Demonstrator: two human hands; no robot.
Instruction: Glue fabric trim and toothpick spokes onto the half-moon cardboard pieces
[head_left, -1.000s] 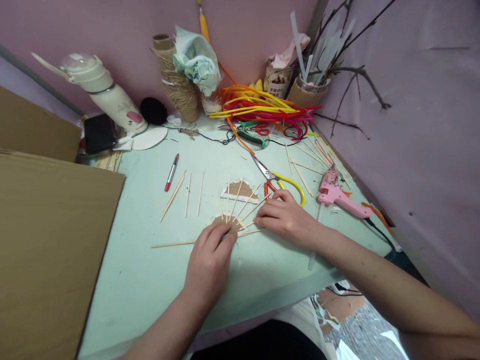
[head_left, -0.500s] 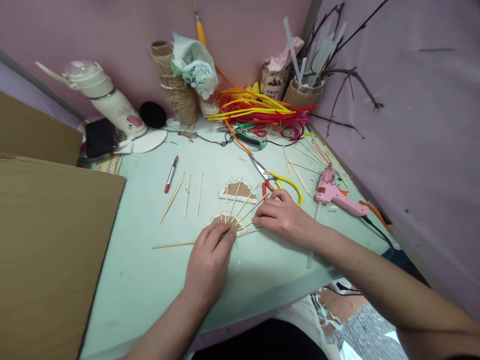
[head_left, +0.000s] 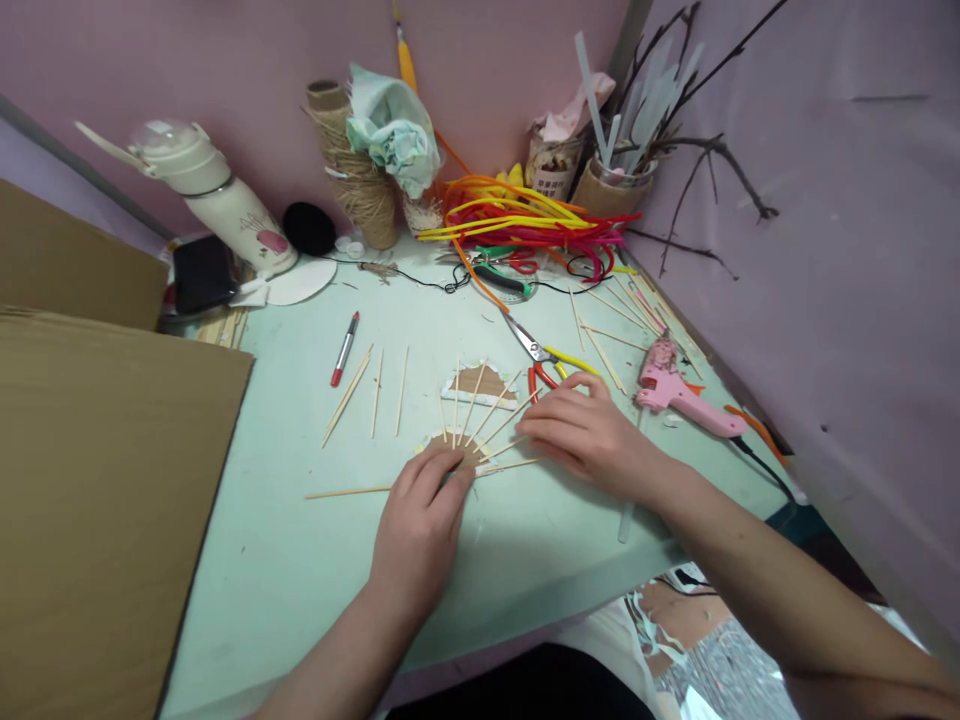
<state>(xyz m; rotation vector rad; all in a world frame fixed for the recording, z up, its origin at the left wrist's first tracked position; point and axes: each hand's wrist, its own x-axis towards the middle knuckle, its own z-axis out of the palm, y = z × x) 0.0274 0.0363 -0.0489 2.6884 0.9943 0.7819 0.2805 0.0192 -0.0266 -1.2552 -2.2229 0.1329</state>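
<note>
My left hand [head_left: 424,505] presses a small half-round piece of cardboard [head_left: 472,452] with a pale fabric edge onto the table, its fingers bent and close together. Thin wooden sticks [head_left: 491,408] fan outward from this piece, and a longer stick [head_left: 349,492] runs along its straight side, partly under my left hand. My right hand [head_left: 581,435] is closed at the outer end of one of the lower sticks; its fingertips are partly hidden. Behind the fan lies a second half-round cardboard piece [head_left: 487,383], with several sticks crossing over it. Scissors [head_left: 534,350] lie just beyond my right hand.
A pink glue gun [head_left: 686,395] lies at right with its cord. Loose sticks [head_left: 349,395] and a red-and-grey marker [head_left: 345,350] lie at left, beside a large cardboard box [head_left: 112,480]. Pipe cleaners [head_left: 525,215], twine [head_left: 360,190] and a bottle [head_left: 232,215] line the back.
My right hand has shifted slightly right, away from the fan's middle, and now covers more of the scissors' handles. My left hand stays on the cardboard piece. The view has moved slightly.
</note>
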